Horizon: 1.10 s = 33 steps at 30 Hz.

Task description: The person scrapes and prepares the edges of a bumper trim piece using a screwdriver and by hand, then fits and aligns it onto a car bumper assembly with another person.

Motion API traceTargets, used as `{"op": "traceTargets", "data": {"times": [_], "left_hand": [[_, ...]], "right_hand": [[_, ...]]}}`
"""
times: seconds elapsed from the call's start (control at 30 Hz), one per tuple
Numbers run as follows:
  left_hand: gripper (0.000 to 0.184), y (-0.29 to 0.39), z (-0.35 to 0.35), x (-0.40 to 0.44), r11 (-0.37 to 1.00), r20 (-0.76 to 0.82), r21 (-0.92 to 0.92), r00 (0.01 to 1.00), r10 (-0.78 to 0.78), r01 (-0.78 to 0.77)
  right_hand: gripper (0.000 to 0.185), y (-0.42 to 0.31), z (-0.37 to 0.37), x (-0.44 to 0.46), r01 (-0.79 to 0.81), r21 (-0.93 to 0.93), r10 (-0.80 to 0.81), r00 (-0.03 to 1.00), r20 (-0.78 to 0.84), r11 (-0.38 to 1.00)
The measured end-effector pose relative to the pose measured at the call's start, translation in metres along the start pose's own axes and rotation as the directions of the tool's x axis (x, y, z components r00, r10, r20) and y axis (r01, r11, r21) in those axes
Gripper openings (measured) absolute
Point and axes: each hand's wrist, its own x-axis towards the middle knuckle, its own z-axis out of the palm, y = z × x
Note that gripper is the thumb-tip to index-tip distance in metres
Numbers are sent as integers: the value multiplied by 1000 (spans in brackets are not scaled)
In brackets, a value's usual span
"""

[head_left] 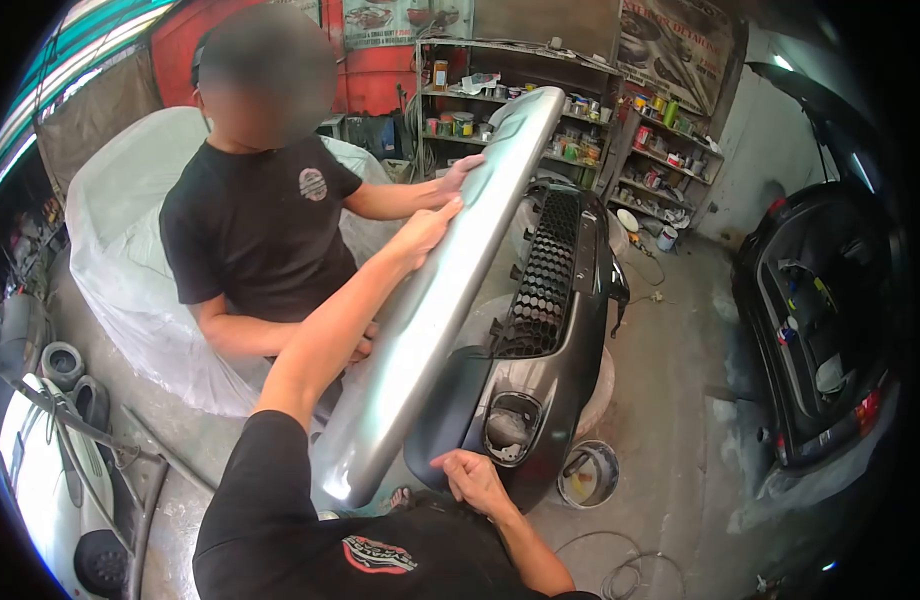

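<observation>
A long silver panel [445, 285] slants across the middle, its near end low at the left. My left hand [427, 236] is at its upper left side, index finger stretched onto the surface and the other fingers curled. Near the panel's lower end, my right hand [472, 478] has curled fingers with the index finger extended, over a dark bumper [565, 395] with a honeycomb grille [542, 280]. Nothing shows in either hand. Facing me, a person in a black shirt [280, 215] has one hand on the panel's upper edge and the other by its left edge.
Behind the person stands a car under a plastic cover [120, 260]. Shelves with cans [520, 100] line the back wall. A black car [820, 330] with its tailgate raised is at the right. A bucket [588, 473] and a cable [630, 575] lie on the floor.
</observation>
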Motion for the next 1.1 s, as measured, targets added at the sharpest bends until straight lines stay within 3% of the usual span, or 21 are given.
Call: {"op": "traceTargets", "data": {"times": [0.07,0.17,0.27,0.37,0.57,0.77,0.87,1.1], "left_hand": [[51,7,2,10,998,-14,-40,999,-47,47],[50,2,1,31,996,48,-87,999,-1,5],[49,0,5,53,996,-23,-68,998,64,-65],[49,-2,-1,75,991,69,-90,992,103,-97],[40,24,12,60,978,28,-164,990,138,-132],[36,46,28,35,980,22,-118,986,163,-159],[34,57,35,27,975,18,-104,980,198,-195],[34,92,62,20,947,59,-125,950,305,-296]], "right_hand": [[40,-12,21,12,-19,-29,19,1000,-1,999],[41,-7,44,32,-33,-89,33,999,-1,996],[43,-19,63,40,67,-10,-68,996,-56,998],[43,-27,64,41,48,13,-46,990,-135,999],[48,-1,59,48,105,-74,-120,962,-246,992],[52,-11,54,39,200,33,-186,952,-244,979],[49,3,44,41,183,-26,-183,943,-278,983],[48,-25,25,39,250,57,-219,920,-324,967]]}}
